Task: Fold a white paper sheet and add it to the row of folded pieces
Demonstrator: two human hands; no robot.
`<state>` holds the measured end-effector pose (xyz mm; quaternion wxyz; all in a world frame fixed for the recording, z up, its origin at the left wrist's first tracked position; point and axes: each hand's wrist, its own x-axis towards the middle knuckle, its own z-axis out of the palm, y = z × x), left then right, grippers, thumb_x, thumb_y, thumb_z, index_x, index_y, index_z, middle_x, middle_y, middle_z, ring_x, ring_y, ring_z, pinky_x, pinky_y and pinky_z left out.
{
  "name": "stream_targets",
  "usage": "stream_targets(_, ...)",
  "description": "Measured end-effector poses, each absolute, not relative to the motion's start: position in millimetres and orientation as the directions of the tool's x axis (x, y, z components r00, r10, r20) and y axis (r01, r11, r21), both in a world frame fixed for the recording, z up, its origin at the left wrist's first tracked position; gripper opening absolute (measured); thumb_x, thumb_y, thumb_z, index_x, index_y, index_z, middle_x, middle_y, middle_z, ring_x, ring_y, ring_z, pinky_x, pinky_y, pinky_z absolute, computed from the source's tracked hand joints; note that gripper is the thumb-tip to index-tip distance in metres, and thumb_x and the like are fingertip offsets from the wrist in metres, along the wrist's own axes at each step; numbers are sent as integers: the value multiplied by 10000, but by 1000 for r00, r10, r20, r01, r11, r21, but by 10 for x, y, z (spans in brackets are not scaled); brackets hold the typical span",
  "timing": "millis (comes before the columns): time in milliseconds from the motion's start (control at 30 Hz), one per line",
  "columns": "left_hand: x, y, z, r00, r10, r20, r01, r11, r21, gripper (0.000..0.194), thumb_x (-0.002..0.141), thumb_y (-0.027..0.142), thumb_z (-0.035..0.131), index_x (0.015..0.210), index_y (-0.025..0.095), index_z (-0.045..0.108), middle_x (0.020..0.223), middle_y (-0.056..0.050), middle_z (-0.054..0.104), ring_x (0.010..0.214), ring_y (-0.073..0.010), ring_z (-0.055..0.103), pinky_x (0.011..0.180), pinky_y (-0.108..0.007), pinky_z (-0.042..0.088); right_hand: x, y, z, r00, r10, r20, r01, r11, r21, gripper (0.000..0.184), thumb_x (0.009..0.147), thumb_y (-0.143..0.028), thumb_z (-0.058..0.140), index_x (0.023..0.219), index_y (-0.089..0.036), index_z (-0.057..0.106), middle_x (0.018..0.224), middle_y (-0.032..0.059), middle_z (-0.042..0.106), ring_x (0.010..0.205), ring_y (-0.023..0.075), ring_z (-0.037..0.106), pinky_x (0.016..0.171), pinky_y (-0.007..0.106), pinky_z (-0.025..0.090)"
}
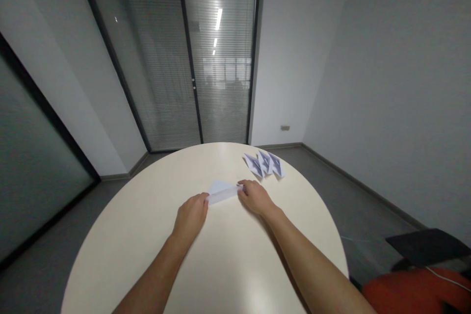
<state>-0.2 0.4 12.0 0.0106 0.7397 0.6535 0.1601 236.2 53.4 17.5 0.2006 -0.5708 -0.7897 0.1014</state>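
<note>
A partly folded sheet of white paper [222, 193] lies at the middle of the round table, with a peak pointing away from me and a flat band along its near side. My left hand [192, 212] pinches the left end of this band, fingers closed. At the right end, my right hand [254, 197] grips the paper between thumb and fingers. Beyond my right hand, three folded paper boats [264, 163] sit side by side near the far right edge. Parts of the paper's two ends are hidden under my fingers.
The round cream table [140, 235] fills the foreground. To the lower right stand a red chair seat [405, 292] and a black flat panel [429, 246]. Behind the table are a glass door with blinds [224, 103] and a white wall [290, 59].
</note>
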Motion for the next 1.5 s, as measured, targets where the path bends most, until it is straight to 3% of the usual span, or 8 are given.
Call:
stream_targets(200, -52, 52, 26, 104, 959, 263, 953, -172, 250, 306, 976, 171, 468, 1200, 210, 672, 1153, -63, 727, 1033, -203, 680, 899, -297, 483, 2355, 557, 142, -233, 953, 195, 872, 294, -391, 382, 991, -269, 485, 1336, -137, 584, 1149, 140, 716, 1082, 250, 628, 904, 307, 413)
stream_targets(533, -40, 25, -7, 113, 958, 264, 949, -183, 258, 434, 950, 113, 473, 1360, 215, 570, 1295, -77, 646, 1206, -208, 586, 1016, -313, 454, 2337, 620, 36, -189, 952, 242, 879, 274, -390, 434, 981, -211, 496, 1409, -136, 506, 1175, 148, 688, 1085, 253, 626, 925, 313, 416)
stream_targets(733, -34, 28, -6, 138, 949, 285, 944, -213, 253, 414, 943, 92, 473, 1285, 234, 658, 1317, -68, 631, 1201, -208, 567, 1054, -336, 453, 2359, 645, -8, -215, 943, 253, 872, 302, -386, 462, 956, -166, 519, 1417, -145, 510, 1237, 138, 667, 1135, 245, 599, 968, 315, 425)
stream_targets(900, -55, 89, -65, 243, 911, 333, 931, -315, 183, 388, 913, 74, 534, 1157, 280, 755, 1331, -48, 660, 1251, -252, 520, 1117, -411, 403, 2374, 643, 15, -264, 918, 296, 868, 359, -342, 360, 950, -126, 506, 1259, -192, 678, 1340, 131, 606, 1222, 245, 537, 1042, 337, 394)
stream_targets(1067, -21, 106, -62, 307, 910, 279, 918, -361, 166, 339, 977, 146, 491, 1158, 261, 754, 1248, -50, 711, 1160, -239, 592, 1049, -419, 437, 2313, 566, 99, -367, 871, 327, 852, 456, -257, 303, 937, -130, 535, 1121, -214, 760, 1336, 123, 613, 1236, 269, 493, 1070, 394, 360)
stream_targets(1167, 23, 83, -9, 305, 916, 260, 923, -352, 158, 332, 975, 145, 492, 1154, 247, 753, 1232, -58, 712, 1130, -232, 615, 1031, -406, 443, 2217, 478, 121, -520, 795, 313, 758, 598, -260, 291, 999, -245, 501, 1150, -213, 748, 1244, 109, 661, 1168, 247, 541, 1037, 377, 391)
stream_targets(1300, 73, 53, 36, 276, 926, 259, 932, -324, 163, 350, 940, 106, 502, 1160, 228, 746, 1248, -56, 698, 1147, -219, 598, 1039, -351, 444, 2119, 381, 122, -676, 676, 293, 619, 737, -272, 342, 1021, -311, 483, 1285, -193, 665, 1292, 125, 650, 1207, 243, 557, 1051, 374, 396)
stream_targets(1500, 101, 25, 26, 241, 933, 266, 937, -295, 185, 336, 965, 161, 478, 1181, 205, 731, 1265, -70, 689, 1173, -221, 585, 1044, -339, 450, 2185, 391, 144, -622, 751, 222, 700, 660, -273, 375, 1018, -332, 473, 1305, -153, 634, 1399, 162, 602, 1311, 269, 515, 1099, 397, 374)
